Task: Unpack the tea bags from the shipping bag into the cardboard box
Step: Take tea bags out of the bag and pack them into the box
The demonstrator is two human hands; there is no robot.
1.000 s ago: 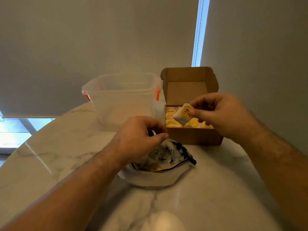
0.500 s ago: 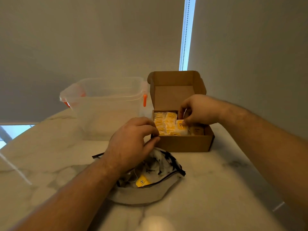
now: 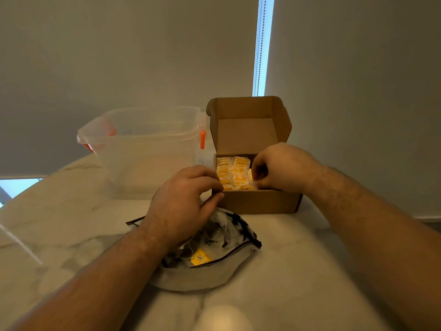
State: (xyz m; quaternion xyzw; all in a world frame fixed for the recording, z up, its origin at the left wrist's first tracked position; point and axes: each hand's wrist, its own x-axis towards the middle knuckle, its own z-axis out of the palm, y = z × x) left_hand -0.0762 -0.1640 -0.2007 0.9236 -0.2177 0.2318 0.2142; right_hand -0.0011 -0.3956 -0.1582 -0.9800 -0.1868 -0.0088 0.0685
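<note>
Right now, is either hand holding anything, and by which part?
Left hand pinches the shipping bag by its upper edge. Right hand is inside the cardboard box; its hold cannot be told.

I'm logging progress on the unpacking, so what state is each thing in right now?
Brown cardboard box: lid flipped up, left part filled with rows of yellow tea bags.
Grey plastic shipping bag: open, one yellow tea tag visible inside.
Clear plastic tub with orange latches: lidless, looks empty.
Left hand: pinching the bag's edge.
Right hand: inside the box, fingers curled; contents hidden.

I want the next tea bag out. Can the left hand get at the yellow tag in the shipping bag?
Probably yes: the left hand sits at the shipping bag's open mouth, and the yellow tag lies uncovered there.
</note>
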